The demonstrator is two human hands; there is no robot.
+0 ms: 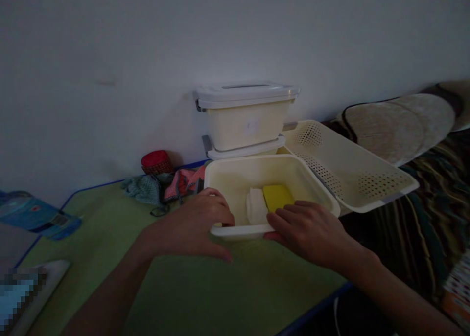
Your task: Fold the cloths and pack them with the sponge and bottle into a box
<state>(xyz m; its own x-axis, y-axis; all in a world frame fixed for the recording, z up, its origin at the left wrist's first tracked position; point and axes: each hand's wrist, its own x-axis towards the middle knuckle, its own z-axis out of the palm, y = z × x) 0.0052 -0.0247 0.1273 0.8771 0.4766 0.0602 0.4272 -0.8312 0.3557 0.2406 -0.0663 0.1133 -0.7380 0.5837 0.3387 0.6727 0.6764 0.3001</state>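
Observation:
A cream plastic storage bin (312, 189) without a lid stands on the green tabletop. Inside it lie a folded white cloth (256, 206) and a folded yellow cloth (278, 196), side by side. My left hand (194, 223) is at the bin's near left corner, fingers bent over the rim and thumb spread apart outside, below the rim. My right hand (308, 231) is closed around the front rim, fingers on top and thumb underneath. Part of the yellow cloth is hidden behind the right hand.
Behind stands a lidded cream box (227, 125) stacked on another lid. A perforated basket (352, 169) is at right, near a cushion (400, 123). Crumpled cloths (145, 188), a red round case (156, 162), a blue bottle or pack (36, 213) and a tablet-like device (47, 282) lie left.

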